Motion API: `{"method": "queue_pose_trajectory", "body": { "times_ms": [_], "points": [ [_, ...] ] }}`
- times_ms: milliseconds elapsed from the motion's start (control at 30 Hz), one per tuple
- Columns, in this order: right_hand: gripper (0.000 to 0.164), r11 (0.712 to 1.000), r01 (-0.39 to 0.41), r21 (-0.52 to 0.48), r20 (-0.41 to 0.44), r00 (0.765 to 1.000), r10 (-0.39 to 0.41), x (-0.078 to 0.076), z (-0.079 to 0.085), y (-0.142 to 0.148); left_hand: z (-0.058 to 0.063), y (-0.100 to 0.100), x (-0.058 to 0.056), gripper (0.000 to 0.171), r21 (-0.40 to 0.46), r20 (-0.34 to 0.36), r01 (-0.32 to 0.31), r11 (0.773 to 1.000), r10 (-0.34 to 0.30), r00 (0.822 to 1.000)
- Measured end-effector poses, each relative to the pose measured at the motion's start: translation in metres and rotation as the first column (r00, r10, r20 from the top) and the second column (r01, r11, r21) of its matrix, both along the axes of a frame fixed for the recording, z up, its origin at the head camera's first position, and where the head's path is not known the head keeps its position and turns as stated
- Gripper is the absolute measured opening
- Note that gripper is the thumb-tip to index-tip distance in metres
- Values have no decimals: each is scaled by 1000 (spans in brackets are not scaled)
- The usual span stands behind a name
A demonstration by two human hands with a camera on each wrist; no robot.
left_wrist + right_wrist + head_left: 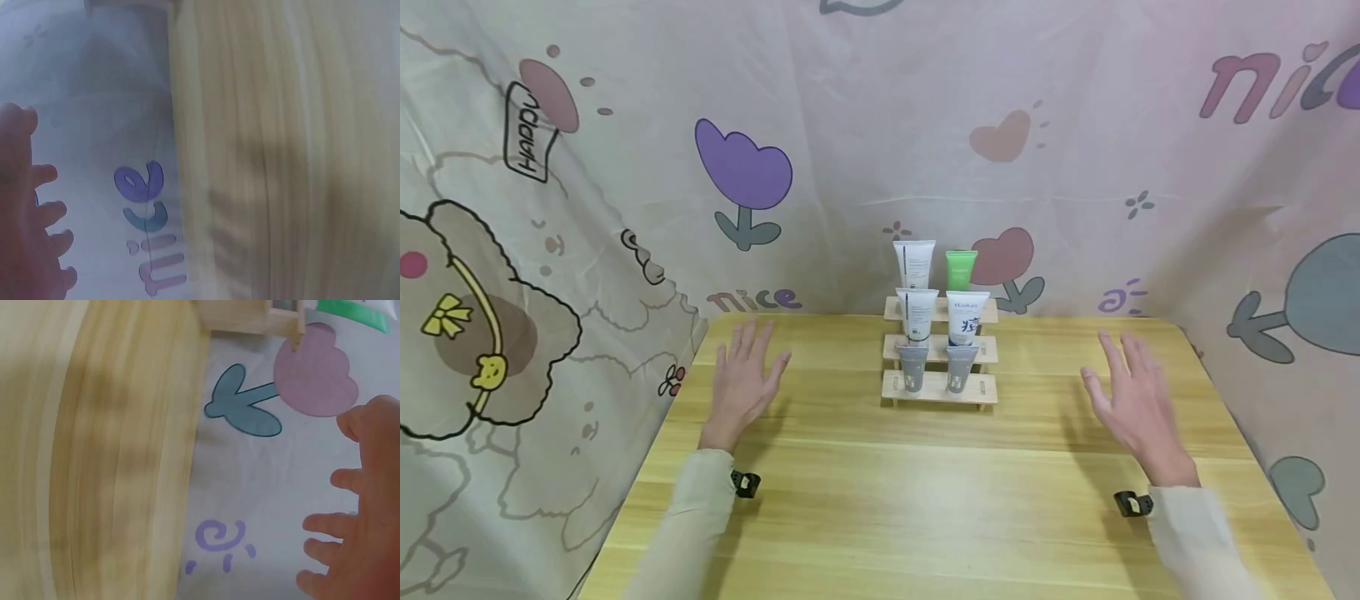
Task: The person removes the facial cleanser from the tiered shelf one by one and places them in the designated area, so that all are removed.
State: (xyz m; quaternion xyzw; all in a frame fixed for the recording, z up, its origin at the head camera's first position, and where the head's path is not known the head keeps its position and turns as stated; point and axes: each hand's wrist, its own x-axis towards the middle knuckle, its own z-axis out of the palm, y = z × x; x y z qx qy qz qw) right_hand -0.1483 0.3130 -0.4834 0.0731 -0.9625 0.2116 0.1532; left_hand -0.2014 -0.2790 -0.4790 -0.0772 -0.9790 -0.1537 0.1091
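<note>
A small three-tier wooden rack (940,387) stands at the back middle of the table, with two tubes on each tier. On top are a white tube (914,263) and a green tube (960,270). The middle tier bears a white tube (917,315) and a white tube with blue lettering (967,317). Two grey tubes, a left one (913,369) and a right one (960,369), stand on the lowest tier. My left hand (743,383) hovers left of the rack, fingers extended, holding nothing. To the right, my right hand (1138,408) is likewise raised with spread fingers and holds nothing.
The wooden table (880,517) reaches back to a patterned cloth (865,150) that hangs behind and along both sides. Each wrist carries a small black device, one on the left (746,484) and one on the right (1132,503).
</note>
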Motion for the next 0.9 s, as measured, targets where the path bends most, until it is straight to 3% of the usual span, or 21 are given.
{"method": "queue_pose_trajectory", "body": {
  "times_ms": [100, 233, 400, 533, 633, 767, 900],
  "points": [
    [66, 993, -13, -113, -28, 1000, 9, 1, -1, -9, 1, 12, -2, 72, 62, -25, 11, 998, -10, 1000],
    [62, 961, -52, -271, -77, 997, 32, 2, -6, -24, 2, 30, -6, 68, 166, -81, 49, 985, -36, 996],
    [59, 917, -92, -389, -157, 987, 33, -2, -18, -43, 5, 55, -14, 61, 350, -128, 121, 929, -81, 988],
    [57, 874, -94, -476, -158, 987, 20, -2, -31, -61, 11, 75, -21, 56, 489, -159, 174, 855, -108, 981],
    [56, 813, -76, -577, -112, 994, 14, 0, -42, -75, 18, 90, -27, 51, 585, -173, 209, 784, -132, 976],
    [55, 717, -35, -697, -28, 999, 21, 1, -54, -92, 29, 110, -38, 46, 706, -181, 245, 665, -166, 970],
    [53, 644, -3, -765, 30, 999, 40, 0, -60, -105, 43, 129, -47, 43, 789, -191, 266, 555, -190, 963]
  ]
}}
